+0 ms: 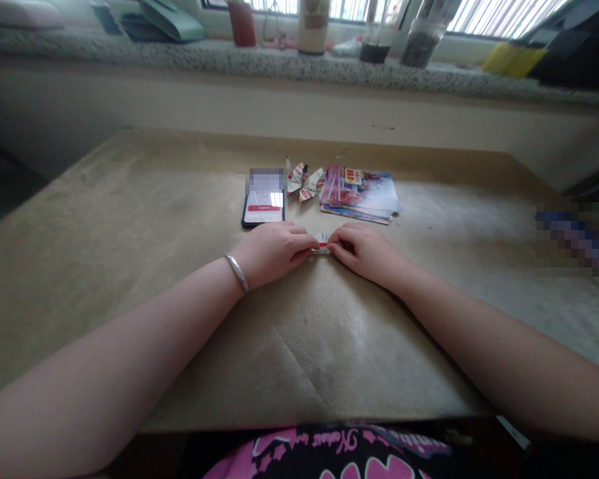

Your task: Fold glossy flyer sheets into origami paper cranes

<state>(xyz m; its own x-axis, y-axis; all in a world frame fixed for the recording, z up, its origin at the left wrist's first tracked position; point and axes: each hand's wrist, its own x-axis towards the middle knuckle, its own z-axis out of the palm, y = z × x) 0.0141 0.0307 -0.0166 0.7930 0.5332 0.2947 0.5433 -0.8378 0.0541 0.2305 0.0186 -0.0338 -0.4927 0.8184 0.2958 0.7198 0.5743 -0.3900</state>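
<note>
Between my hands lies a small piece of folded paper [322,243], white with red print, low on the table. My left hand [274,251], with a silver bangle at the wrist, pinches its left end. The right end is between the thumb and fingers of my right hand [362,249]. Both hands rest at the tabletop, and their fingers cover much of the paper. Just beyond them are folded paper shapes [304,183] in white and red, with pointed tips.
A phone [264,206] with a lit screen lies behind my left hand. A stack of colourful printed sheets [362,193] sits behind my right hand. At the table's [130,266] far side rises a wall with a granite sill [259,63] holding bottles and jars. A blurred blue object [579,243] lies far right.
</note>
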